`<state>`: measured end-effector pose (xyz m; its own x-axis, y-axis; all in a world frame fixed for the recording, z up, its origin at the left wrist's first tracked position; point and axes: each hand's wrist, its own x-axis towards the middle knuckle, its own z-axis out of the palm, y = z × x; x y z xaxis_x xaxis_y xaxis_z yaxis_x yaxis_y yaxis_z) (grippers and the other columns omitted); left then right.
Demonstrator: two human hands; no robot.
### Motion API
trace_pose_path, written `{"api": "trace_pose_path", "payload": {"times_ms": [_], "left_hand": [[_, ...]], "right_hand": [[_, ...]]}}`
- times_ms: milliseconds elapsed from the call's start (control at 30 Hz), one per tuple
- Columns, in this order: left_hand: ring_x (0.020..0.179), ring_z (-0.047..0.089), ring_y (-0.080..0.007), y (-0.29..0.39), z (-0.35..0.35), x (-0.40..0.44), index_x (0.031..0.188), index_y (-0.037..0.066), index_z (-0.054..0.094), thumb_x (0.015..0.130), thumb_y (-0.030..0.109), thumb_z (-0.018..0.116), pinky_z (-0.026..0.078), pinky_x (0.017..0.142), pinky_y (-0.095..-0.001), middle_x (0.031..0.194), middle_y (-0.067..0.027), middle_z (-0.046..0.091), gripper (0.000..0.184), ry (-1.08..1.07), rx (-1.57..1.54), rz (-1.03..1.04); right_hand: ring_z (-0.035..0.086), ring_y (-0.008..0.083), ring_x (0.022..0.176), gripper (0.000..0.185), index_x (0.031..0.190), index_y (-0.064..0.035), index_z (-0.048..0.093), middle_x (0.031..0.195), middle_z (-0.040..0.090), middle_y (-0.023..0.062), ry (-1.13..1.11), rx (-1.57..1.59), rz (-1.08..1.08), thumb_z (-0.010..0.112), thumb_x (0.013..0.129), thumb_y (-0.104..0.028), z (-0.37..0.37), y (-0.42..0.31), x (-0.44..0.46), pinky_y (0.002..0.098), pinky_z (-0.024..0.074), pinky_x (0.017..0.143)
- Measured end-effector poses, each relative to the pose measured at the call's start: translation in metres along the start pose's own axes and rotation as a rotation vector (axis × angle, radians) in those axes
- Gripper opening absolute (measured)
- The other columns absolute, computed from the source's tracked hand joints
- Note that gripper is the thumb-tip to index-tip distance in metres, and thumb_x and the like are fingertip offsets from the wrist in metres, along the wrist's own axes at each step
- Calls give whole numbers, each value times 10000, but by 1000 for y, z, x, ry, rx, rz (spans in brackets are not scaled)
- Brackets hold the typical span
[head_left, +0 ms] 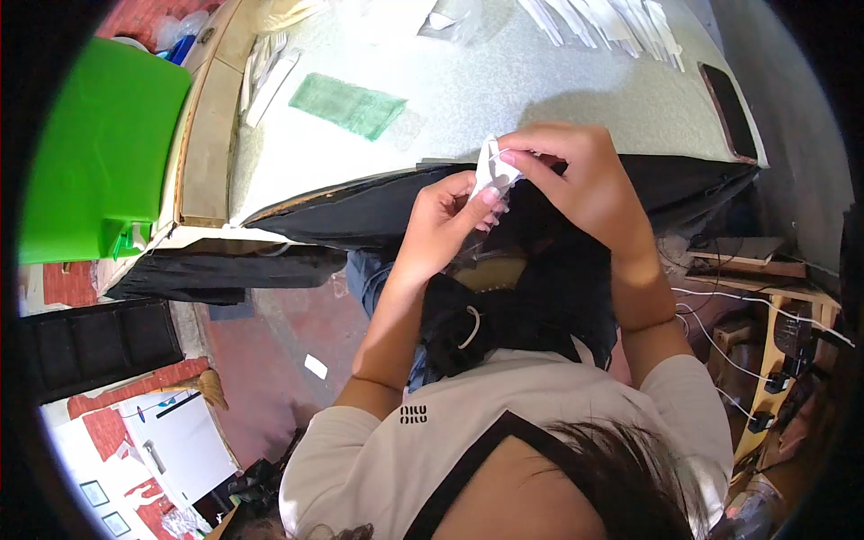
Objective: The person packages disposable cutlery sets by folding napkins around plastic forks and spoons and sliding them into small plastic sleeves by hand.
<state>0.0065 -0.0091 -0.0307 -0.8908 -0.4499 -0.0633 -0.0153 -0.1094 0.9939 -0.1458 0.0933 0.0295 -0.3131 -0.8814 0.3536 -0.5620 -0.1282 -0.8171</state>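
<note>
In the head view, a small white folded piece (pixel 487 171), like paper or thin plastic, is held up just past the table's near edge. My left hand (pixel 448 214) pinches its lower end between thumb and fingers. At its upper right side, my right hand (pixel 576 175) grips the piece with thumb and index finger. What lies inside the fold is hidden by my fingers. A flat green see-through packet (pixel 349 106) lies on the table beyond my left hand. Several long white strips (pixel 612 25) are laid out at the table's far right.
White forks and sticks (pixel 267 76) lie along the table's left side. A dark phone (pixel 729 112) rests at the right edge. Left of the table stands a large green plastic container (pixel 99 153). Black cloth (pixel 360 211) hangs from the front edge; white cables (pixel 720 337) run at right.
</note>
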Motion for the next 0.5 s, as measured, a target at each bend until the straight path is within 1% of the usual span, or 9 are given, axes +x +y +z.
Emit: {"api": "trace_pose_path", "payload": {"times_ms": [33, 133, 233, 267, 333, 433, 500], "left_hand": [[721, 537, -66, 0, 0, -1, 1037, -18, 575, 904, 172, 495, 444, 642, -222, 834, -59, 627, 246, 2, -7, 23], [726, 537, -72, -1, 1, -1, 1042, -22, 575, 904, 179, 496, 442, 649, -221, 840, -63, 628, 256, 11, 65, 82], [709, 537, -83, -1, 8, 0, 1050, -37, 560, 887, 192, 531, 439, 654, -220, 761, -29, 617, 283, 70, 133, 130], [727, 535, -86, 1, 7, -1, 1078, -37, 543, 879, 182, 542, 437, 670, -220, 781, -34, 613, 296, 49, 185, 97], [762, 530, -91, 6, 5, -1, 1133, -37, 509, 863, 162, 563, 432, 702, -221, 821, -45, 604, 340, 8, 289, 31], [822, 524, -109, -1, 14, 0, 1212, -20, 443, 821, 91, 604, 428, 763, -237, 917, -51, 578, 437, 84, 140, 235], [866, 520, -121, 4, 15, 0, 1246, -8, 405, 792, 49, 626, 423, 797, -249, 977, -52, 561, 508, 75, -59, 196]], "right_hand": [[581, 157, 637, 135, 886, 35, 630, 777, 633, 137, -12, -3, -4, 618, 774, -40, -1, 2, 0, 249, 449, 579], [558, 149, 617, 132, 877, 38, 630, 749, 619, 127, -49, 34, -9, 623, 770, -38, -2, 4, 1, 251, 442, 574], [533, 146, 594, 131, 874, 39, 629, 722, 602, 118, -88, 63, -74, 624, 769, -40, 4, 8, 1, 253, 434, 567], [526, 146, 586, 131, 873, 39, 629, 714, 597, 115, -101, 67, -105, 624, 770, -41, 7, 9, 1, 253, 431, 564], [530, 146, 592, 131, 869, 41, 628, 723, 603, 121, -106, 51, -92, 625, 766, -40, 7, 6, 2, 251, 431, 567], [544, 149, 610, 129, 861, 45, 626, 743, 615, 131, -90, 39, -54, 627, 761, -37, 3, 4, 3, 250, 435, 576], [554, 154, 623, 129, 858, 46, 627, 757, 623, 137, -62, 44, -36, 628, 757, -35, 1, 5, 3, 251, 438, 581]]}}
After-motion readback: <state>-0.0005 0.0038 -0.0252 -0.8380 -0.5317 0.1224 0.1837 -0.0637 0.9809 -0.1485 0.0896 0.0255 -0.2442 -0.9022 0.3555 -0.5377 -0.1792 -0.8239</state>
